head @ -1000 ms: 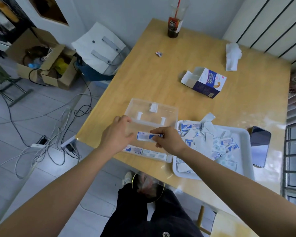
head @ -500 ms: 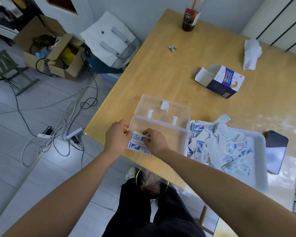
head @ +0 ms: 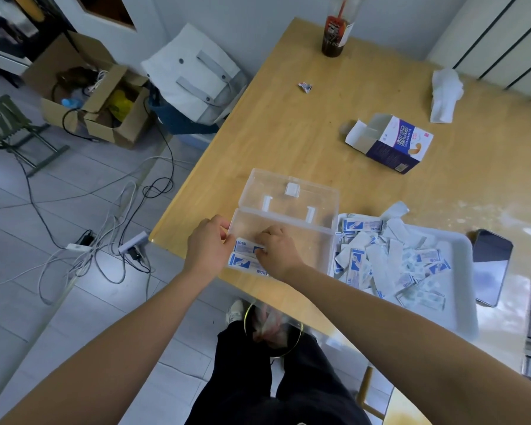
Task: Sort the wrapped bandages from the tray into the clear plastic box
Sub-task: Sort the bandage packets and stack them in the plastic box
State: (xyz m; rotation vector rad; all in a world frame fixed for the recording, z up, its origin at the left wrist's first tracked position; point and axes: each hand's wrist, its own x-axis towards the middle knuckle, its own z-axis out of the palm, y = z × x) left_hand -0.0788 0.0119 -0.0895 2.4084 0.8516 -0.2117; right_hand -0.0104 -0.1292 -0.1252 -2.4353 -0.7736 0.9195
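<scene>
The clear plastic box [head: 307, 237] stands open at the table's near left edge, its lid [head: 288, 191] tipped back. My left hand [head: 207, 245] grips the box's left wall. Inside the box, my right hand [head: 278, 251] pinches a white and blue wrapped bandage [head: 242, 245] and holds it down just behind another wrapped bandage [head: 242, 260] lying along the front wall. To the right, the white tray [head: 460, 289] holds a loose heap of several wrapped bandages [head: 380, 259].
A black phone [head: 491, 265] lies right of the tray. Behind it are an open bandage carton [head: 393, 142], a crumpled tissue [head: 443, 96], a small scrap [head: 305, 86] and a drink cup [head: 334, 35]. Cables [head: 105, 240], cardboard boxes [head: 86, 87] and a bag [head: 193, 78] cover the floor at left.
My right hand carried a wrapped bandage from above the box down into its front left corner. My left hand stayed on the box's left wall. The camera shifted.
</scene>
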